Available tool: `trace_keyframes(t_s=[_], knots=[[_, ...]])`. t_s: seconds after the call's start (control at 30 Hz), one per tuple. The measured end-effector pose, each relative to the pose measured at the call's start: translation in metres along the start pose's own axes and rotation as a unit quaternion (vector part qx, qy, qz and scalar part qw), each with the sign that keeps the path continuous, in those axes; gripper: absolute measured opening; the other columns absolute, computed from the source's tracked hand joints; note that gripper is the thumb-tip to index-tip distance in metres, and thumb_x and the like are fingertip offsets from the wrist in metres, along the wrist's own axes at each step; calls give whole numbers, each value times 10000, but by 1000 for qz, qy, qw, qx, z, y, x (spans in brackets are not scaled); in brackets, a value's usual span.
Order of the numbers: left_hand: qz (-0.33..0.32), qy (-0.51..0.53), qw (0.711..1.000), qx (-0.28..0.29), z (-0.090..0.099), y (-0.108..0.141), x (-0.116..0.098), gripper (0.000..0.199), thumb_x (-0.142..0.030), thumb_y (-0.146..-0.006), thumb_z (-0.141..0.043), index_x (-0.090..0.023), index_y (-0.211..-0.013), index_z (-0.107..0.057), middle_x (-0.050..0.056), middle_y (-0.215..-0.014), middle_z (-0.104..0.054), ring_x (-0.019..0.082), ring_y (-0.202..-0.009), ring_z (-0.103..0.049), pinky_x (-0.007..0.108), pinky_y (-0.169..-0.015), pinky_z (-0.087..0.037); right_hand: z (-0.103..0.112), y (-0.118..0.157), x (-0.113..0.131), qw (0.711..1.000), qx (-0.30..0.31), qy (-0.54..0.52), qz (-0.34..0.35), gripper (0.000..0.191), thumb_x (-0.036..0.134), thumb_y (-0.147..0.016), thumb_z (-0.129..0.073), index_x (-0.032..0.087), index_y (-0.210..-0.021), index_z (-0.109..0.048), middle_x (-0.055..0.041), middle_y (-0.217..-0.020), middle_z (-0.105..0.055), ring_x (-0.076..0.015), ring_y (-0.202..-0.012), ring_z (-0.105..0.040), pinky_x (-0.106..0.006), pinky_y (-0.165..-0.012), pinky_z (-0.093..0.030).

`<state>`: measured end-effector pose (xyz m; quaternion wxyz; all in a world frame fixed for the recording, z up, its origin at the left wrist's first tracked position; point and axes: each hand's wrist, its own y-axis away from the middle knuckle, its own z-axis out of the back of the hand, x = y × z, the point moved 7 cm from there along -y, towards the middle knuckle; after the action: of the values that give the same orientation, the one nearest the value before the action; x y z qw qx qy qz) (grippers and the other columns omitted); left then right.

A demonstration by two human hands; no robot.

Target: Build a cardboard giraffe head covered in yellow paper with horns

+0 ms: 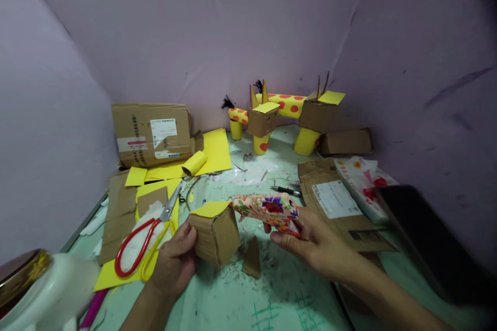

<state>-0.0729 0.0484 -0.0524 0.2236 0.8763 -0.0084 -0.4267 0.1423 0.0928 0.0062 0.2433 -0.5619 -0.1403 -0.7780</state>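
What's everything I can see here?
animal figures: two, yellow and red, back
cardboard box: one, brown, centre
glue gun: one, multicoloured, centre
scissors: at least one, red and yellow, left
paper sheets: several, yellow, left
paper tube: one, yellow, left
cardboard pieces: several, brown, both sides
pen: one, black, right
packet: one, white, right
phone: one, black, right
container: one, white, lower left
stick: one, purple, lower left
tabletop: one, green, below
walls: three, purplish, around
left grip: one, on cardboard box
right grip: one, on glue gun

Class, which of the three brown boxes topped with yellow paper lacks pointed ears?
The box in the left hand; the boxes on the spotted figures behind it each have two pointed ears.
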Motion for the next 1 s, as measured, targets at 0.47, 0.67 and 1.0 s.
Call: trace_keyframes(t_s=[0.47, 0.67, 1.0], knots=[[-5, -28, 1000, -3, -1, -1, -1, 273, -287, -440, -827, -192, -674, -722, 41, -705, -722, 323, -1037, -580, 374, -925, -460, 3, 1, 9, 1000, -14, -3, 7, 75, 255, -737, -566, 194, -712, -531, 13, -656, -534, -133, -602, -459, -252, -573, -401], [4, -30, 1000, -7, 0, -2, 2, 333, -290, -476, -816, -193, -780, -719, 43, -862, -726, 302, -1066, -559, 361, -925, -442, 3, 3, 9, 1000, -25, 7, -17, 116, 273, -717, -569, 196, -651, -514, 29, -590, -466, -118, -536, -389, -226, -486, -347], [-3, -74, 997, -1, 1, 0, 4, 425, -308, -489, -815, -167, -876, -709, 82, -946, -710, 324, -1084, -529, 357, -886, -428, -1, 6, 7, 999, 2, -32, -37, 87, 278, -715, -571, 196, -713, -543, 17, -641, -496, -133, -590, -441, -239, -544, -388]])
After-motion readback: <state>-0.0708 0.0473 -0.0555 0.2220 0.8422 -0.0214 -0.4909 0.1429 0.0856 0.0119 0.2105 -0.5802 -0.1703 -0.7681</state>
